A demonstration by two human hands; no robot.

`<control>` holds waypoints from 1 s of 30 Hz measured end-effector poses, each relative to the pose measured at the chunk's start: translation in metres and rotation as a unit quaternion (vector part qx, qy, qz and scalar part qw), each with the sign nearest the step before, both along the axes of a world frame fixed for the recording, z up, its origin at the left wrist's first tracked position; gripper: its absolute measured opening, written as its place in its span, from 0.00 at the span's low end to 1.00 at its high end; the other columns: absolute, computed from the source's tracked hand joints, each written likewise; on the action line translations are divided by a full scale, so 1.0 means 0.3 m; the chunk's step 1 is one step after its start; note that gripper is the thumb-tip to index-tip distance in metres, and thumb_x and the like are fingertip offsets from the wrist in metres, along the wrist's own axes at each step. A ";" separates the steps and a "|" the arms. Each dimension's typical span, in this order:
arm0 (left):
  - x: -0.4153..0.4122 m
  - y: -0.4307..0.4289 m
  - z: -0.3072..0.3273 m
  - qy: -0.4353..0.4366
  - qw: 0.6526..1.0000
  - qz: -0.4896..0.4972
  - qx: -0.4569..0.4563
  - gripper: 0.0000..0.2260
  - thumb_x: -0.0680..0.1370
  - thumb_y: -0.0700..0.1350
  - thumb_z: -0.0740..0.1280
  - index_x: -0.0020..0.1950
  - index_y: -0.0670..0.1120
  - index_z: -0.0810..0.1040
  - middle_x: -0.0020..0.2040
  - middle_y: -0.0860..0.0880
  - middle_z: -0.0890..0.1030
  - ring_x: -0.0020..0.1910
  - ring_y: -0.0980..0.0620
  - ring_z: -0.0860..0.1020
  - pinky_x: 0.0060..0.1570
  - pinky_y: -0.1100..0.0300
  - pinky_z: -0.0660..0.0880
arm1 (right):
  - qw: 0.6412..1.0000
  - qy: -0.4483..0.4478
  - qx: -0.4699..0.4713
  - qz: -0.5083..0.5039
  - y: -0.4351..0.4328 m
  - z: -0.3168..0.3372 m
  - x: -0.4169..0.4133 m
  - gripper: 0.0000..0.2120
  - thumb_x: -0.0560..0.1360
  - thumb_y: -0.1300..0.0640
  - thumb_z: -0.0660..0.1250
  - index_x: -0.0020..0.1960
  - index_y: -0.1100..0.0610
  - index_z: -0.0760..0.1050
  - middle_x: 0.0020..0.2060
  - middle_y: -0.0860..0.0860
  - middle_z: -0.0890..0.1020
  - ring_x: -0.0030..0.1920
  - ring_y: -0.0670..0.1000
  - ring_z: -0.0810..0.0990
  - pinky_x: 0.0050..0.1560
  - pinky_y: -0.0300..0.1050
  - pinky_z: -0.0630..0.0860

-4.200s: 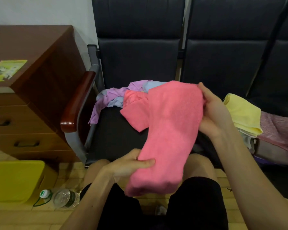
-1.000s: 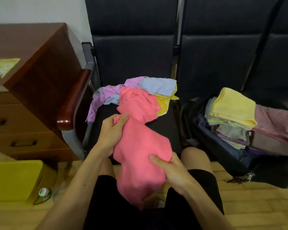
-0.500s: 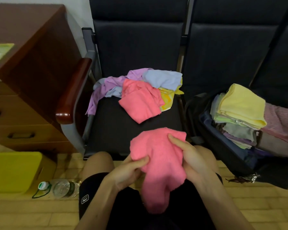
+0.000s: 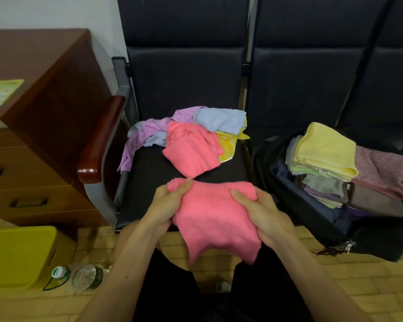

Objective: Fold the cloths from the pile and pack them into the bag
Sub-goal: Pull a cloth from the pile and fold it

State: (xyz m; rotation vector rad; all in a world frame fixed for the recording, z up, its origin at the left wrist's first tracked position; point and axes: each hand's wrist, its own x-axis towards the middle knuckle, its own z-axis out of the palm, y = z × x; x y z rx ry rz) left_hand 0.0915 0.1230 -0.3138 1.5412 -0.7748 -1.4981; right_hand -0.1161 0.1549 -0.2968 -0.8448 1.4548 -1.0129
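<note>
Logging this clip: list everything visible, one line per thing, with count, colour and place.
held cloth: one, pink, over the lap, gripped at both sides
pile of cloths: one heap, pink, lilac, pale blue, yellow, on the left chair seat
bag: one, dark, open, on the right seat
folded cloths: one stack, yellow on top, in the bag
chairs: two, black, joined in a row
cabinet: one, brown wood, left
box: one, yellow, floor at left
bottle: one, clear with green cap, lying on the floor
left hand: grips the cloth's left edge
right hand: grips the right edge
</note>
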 end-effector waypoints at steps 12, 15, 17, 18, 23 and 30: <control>0.025 -0.003 0.221 0.102 0.985 -0.076 -0.118 0.25 0.68 0.45 0.76 0.65 0.50 0.79 0.62 0.50 0.81 0.57 0.54 0.82 0.51 0.61 0.80 | 0.943 0.220 -0.229 0.095 -0.061 0.204 -0.077 0.21 0.71 0.53 0.76 0.62 0.50 0.78 0.55 0.39 0.77 0.55 0.35 0.76 0.49 0.25 0.72; 0.035 -0.005 0.324 0.048 0.978 -0.102 -0.174 0.17 0.67 0.45 0.75 0.56 0.47 0.84 0.57 0.48 0.84 0.61 0.49 0.80 0.60 0.57 0.77 | 0.916 0.271 -0.267 0.130 -0.079 0.303 -0.092 0.23 0.68 0.53 0.79 0.61 0.52 0.80 0.56 0.43 0.80 0.53 0.37 0.78 0.50 0.24 0.72; 0.033 -0.006 0.379 -0.020 0.970 -0.096 -0.224 0.16 0.69 0.45 0.76 0.56 0.48 0.84 0.53 0.51 0.85 0.57 0.52 0.82 0.57 0.60 0.78 | 0.891 0.316 -0.287 0.151 -0.089 0.358 -0.099 0.28 0.67 0.51 0.80 0.65 0.53 0.78 0.59 0.44 0.79 0.58 0.41 0.77 0.54 0.26 0.71; 0.032 -0.007 0.399 -0.059 0.964 -0.089 -0.244 0.15 0.71 0.43 0.75 0.58 0.48 0.83 0.52 0.53 0.84 0.53 0.57 0.82 0.52 0.65 0.79 | 0.881 0.334 -0.294 0.157 -0.092 0.378 -0.099 0.30 0.67 0.50 0.80 0.67 0.55 0.77 0.62 0.46 0.79 0.60 0.43 0.77 0.59 0.32 0.73; 0.043 0.004 0.492 -0.137 0.932 -0.107 -0.317 0.21 0.69 0.40 0.77 0.61 0.49 0.81 0.53 0.60 0.79 0.47 0.66 0.81 0.41 0.71 0.78 | 0.848 0.385 -0.329 0.155 -0.086 0.464 -0.106 0.31 0.69 0.51 0.78 0.69 0.58 0.75 0.63 0.51 0.80 0.62 0.48 0.78 0.60 0.37 0.71; 0.038 0.009 0.515 -0.257 0.882 -0.185 -0.348 0.28 0.66 0.39 0.80 0.65 0.50 0.80 0.54 0.63 0.78 0.50 0.70 0.78 0.54 0.65 0.77 | 0.822 0.440 -0.322 0.165 -0.075 0.509 -0.155 0.18 0.70 0.48 0.77 0.57 0.53 0.83 0.44 0.44 0.82 0.44 0.42 0.78 0.38 0.24 0.69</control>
